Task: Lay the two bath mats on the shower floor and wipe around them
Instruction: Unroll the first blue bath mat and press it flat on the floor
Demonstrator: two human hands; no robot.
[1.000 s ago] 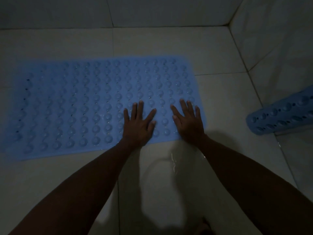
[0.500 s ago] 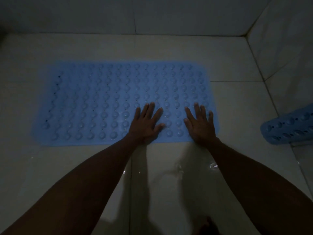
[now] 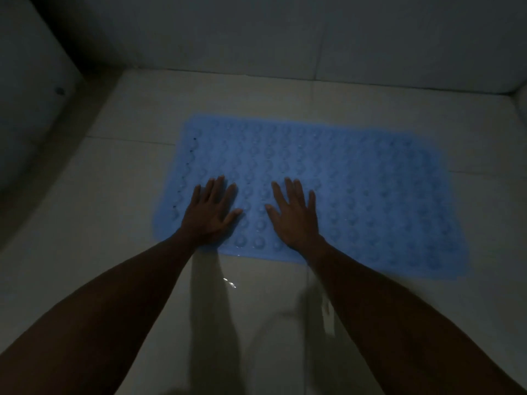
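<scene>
dim light fills a shower with a pale tiled floor [image 3: 114, 223], and the floor looks wet and shiny near the bottom middle of the frame. a blue bath mat [image 3: 370, 201] lies flat on this floor, a little right of the middle of the frame, with its long side running left to right. it is covered in rows of small round bumps. both hands are on the left part of the mat, near its lower edge. the left hand [image 3: 212, 212] lies flat with straight, spread fingers, pressing down close to the mat's left end. the right hand [image 3: 293, 215] lies flat just beside it, fingers also straight and spread, not holding anything. the two hands are near each other but not touching. both arms reach in from the bottom corners of the frame. behind the mat, a tiled wall [image 3: 313, 38] runs across the top, and a dark corner sits in the upper left. only one mat shows now; the second mat is not in view. i think the step in hand is pushing the first mat down so it sticks to the floor. next, the person likely needs to press along the rest of the mat, then fetch the other mat and lay it beside this one. the wet floor could make the mat slide, so slow, firm pushes seem best.
</scene>
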